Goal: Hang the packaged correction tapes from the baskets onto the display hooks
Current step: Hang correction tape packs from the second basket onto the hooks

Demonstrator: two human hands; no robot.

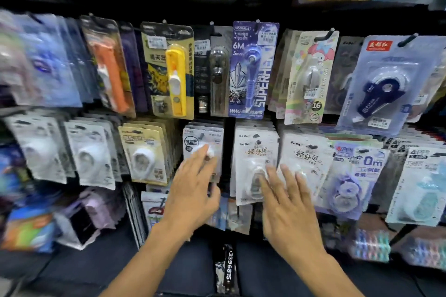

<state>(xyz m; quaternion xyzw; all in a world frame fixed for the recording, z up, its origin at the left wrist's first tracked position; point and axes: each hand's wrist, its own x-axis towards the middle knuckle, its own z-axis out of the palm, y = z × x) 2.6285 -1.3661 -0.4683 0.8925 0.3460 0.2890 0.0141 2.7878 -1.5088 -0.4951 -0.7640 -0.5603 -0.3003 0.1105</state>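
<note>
Fingers of the left hand (193, 190) lie straight on the grey correction-tape pack (204, 142), left of the BoBo pack (255, 152); the right hand (287, 202) rests flat there. Neither grasps anything. A hard push could unhook stacked packs.

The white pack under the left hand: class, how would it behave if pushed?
The white pack hangs on a hook, so it would probably swing, not slide. Its thin card back likely bends, while the clear blister looks stiffer. It seems light. The left hand lies on it with straight fingers.
</note>
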